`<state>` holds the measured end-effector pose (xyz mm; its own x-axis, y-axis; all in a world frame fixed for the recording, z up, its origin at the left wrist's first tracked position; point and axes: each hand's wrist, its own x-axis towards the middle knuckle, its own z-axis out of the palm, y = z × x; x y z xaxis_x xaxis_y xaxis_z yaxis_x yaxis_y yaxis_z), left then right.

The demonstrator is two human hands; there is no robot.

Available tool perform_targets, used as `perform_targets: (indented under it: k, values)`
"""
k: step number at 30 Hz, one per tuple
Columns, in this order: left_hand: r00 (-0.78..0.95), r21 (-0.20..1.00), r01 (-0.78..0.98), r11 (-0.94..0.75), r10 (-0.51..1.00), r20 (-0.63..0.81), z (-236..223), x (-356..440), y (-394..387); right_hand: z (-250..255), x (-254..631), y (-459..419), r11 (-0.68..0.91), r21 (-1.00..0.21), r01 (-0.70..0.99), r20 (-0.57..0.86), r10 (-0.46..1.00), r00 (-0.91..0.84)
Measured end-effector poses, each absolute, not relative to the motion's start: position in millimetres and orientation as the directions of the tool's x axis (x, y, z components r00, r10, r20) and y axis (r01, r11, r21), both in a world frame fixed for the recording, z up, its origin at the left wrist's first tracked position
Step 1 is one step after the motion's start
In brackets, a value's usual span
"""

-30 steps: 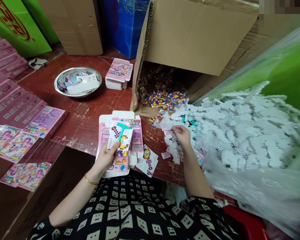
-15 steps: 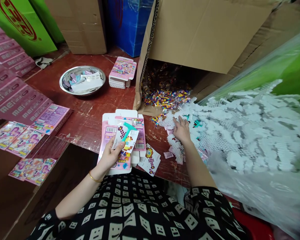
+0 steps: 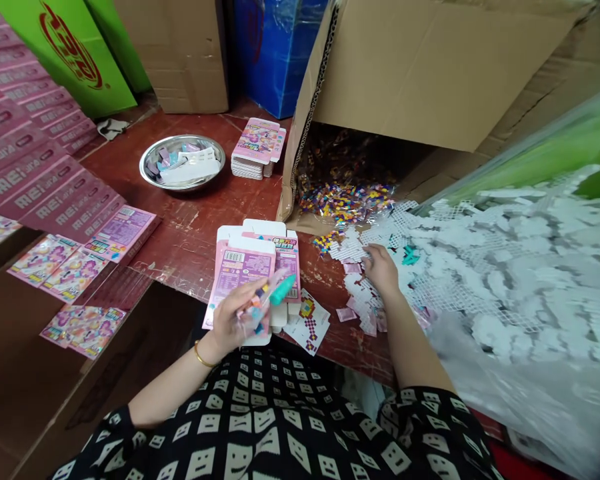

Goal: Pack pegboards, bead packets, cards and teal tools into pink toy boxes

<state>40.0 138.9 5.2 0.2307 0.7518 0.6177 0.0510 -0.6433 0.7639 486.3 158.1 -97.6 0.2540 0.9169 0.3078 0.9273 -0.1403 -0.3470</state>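
My left hand (image 3: pixel 230 317) is closed around a small clear bag of colored beads (image 3: pixel 256 303), and a teal plastic piece (image 3: pixel 283 289) sticks out past it, edge-on. Below that hand lie flattened pink-and-white boxes (image 3: pixel 233 263). A white card with a pixel pattern (image 3: pixel 307 323) rests beside them. My right hand (image 3: pixel 383 272), fingers curled together, is at the edge of the loose white mesh boards (image 3: pixel 351 245); whatever is at its fingertips is hidden. Small pink sachets (image 3: pixel 347 314) and a teal piece (image 3: pixel 410 255) lie close to it.
Behind stands an open carton (image 3: pixel 380 80) with bagged beads (image 3: pixel 347 200) spilling out. A metal bowl (image 3: pixel 147 175) holds sachets and papers, near a stack of flat boxes (image 3: pixel 255 143). Pink boxes (image 3: pixel 55 180) are piled at left. Plastic sheeting (image 3: pixel 525 393) lies at right.
The teal piece and bag in my left hand have tilted, so the white card's printed face no longer shows. My right hand's fingers have gone from spread to curled. The whole view has shifted slightly.
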Motion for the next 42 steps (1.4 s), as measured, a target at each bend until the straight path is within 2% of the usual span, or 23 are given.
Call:
perform_targets:
  k: [2,6,8,10,12,14,15,17,18,20,22,24,26,29,31,34,38,42]
  values:
    - [0.308,0.673,0.019,-0.739,0.645,0.699,14,39,138,-99,485,157,-0.125,-0.362,0.924,0.334,0.908,0.253]
    - [0.358,0.542,-0.072,-0.837,0.486,0.798,27,40,143,-99,482,153,-0.132,-0.389,0.912,0.339,0.900,0.275]
    - [0.375,0.534,-0.075,-0.842,0.472,0.798,23,41,143,-96,479,150,-0.133,-0.413,0.901,0.341,0.895,0.288]
    - [0.341,0.608,-0.023,-0.794,0.565,0.751,14,43,141,-93,476,146,-0.130,-0.443,0.887,0.343,0.890,0.302]
    - [0.190,0.787,0.052,-0.614,0.780,0.596,6,47,137,-87,474,144,-0.133,-0.478,0.868,0.345,0.881,0.325]
    - [0.027,0.969,0.022,-0.248,0.969,0.247,4,51,134,-81,473,142,-0.148,-0.518,0.843,0.356,0.859,0.369]
    - [0.002,0.998,-0.046,-0.037,0.999,0.037,6,54,135,-77,474,142,-0.160,-0.541,0.826,0.364,0.841,0.401]
    - [0.069,0.934,-0.194,0.299,0.954,-0.291,12,59,138,-68,477,143,-0.186,-0.595,0.781,0.377,0.794,0.477]
    - [0.110,0.883,-0.254,0.396,0.918,-0.380,16,61,140,-63,478,144,-0.194,-0.619,0.761,0.381,0.773,0.507]
    - [0.144,0.816,-0.327,0.476,0.879,-0.455,22,65,143,-52,477,145,-0.183,-0.715,0.675,0.337,0.755,0.562]
    - [0.139,0.806,-0.353,0.475,0.879,-0.456,24,68,145,-39,467,143,-0.164,-0.870,0.466,0.185,0.767,0.615]
    - [0.141,0.818,-0.344,0.461,0.887,-0.440,23,69,144,-25,443,138,-0.157,-0.975,0.157,-0.031,0.795,0.606]
    - [0.139,0.841,-0.313,0.442,0.897,-0.420,20,69,143,-9,404,129,-0.147,-0.985,-0.090,-0.173,0.833,0.525]
    - [0.137,0.891,-0.253,0.377,0.926,-0.353,18,70,141,13,325,113,-0.103,-0.957,-0.271,-0.208,0.895,0.394]
    - [0.146,0.917,-0.216,0.335,0.940,-0.309,17,71,138,24,272,107,-0.094,-0.960,-0.264,-0.182,0.925,0.334]
    - [0.154,0.910,-0.192,0.368,0.927,-0.343,14,71,133,33,217,106,-0.062,-0.987,-0.151,-0.111,0.933,0.342]
    - [0.136,0.850,-0.302,0.431,0.902,-0.409,14,69,127,34,193,110,-0.011,-1.000,-0.019,-0.018,0.899,0.439]
    - [0.151,0.895,-0.277,0.350,0.936,-0.319,28,68,124,29,187,109,0.121,-0.981,0.150,0.176,0.880,0.442]
